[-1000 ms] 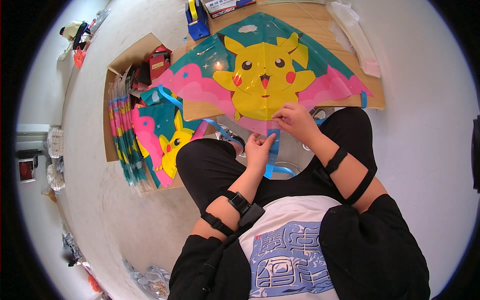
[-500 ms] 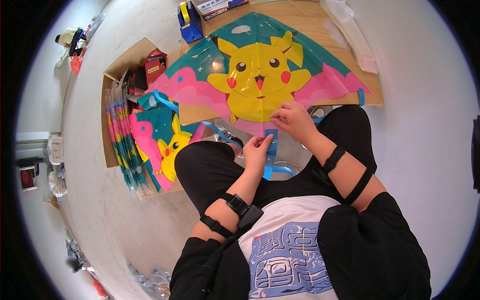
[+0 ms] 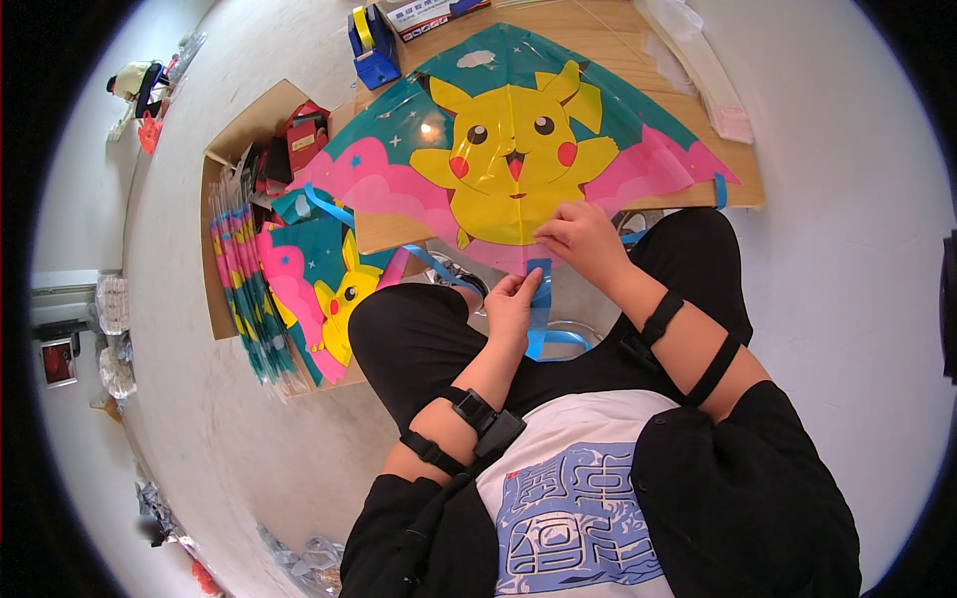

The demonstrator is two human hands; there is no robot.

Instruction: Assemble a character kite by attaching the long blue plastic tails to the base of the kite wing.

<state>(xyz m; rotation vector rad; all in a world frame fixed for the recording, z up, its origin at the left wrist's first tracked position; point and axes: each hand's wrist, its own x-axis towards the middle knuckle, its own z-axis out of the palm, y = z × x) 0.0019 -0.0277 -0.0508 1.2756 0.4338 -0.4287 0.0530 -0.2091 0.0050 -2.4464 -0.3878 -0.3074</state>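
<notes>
- As I look down through the head camera, a diamond-like plastic kite (image 3: 513, 149), printed with a yellow cartoon creature on teal and pink, lies at 12 o'clock, mostly on a wooden table (image 3: 389, 231).
- Its lower edge reaches past the near side of the table, toward the seated person's knees (image 3: 409, 324).
- From that edge, a flat blue tail strip (image 3: 539, 304) hangs toward 6 o'clock, its long axis roughly in line with the kite's centre crease.
- The left hand (image 3: 510, 297) is nearer the strip: thumb and fingertips pinch its upper end.
- Just off at 1 o'clock from it, the right hand (image 3: 586, 239) has its fingertips at the kite's lower edge; I cannot tell whether they grip the film or only rest on it.
- At 11 o'clock stands a blue tape dispenser (image 3: 376, 66) with a yellow roll.
- Toward 10 o'clock is an open cardboard box (image 3: 254, 125); a second kite (image 3: 349, 289) with matching print lies below it, at 9 o'clock.
</notes>
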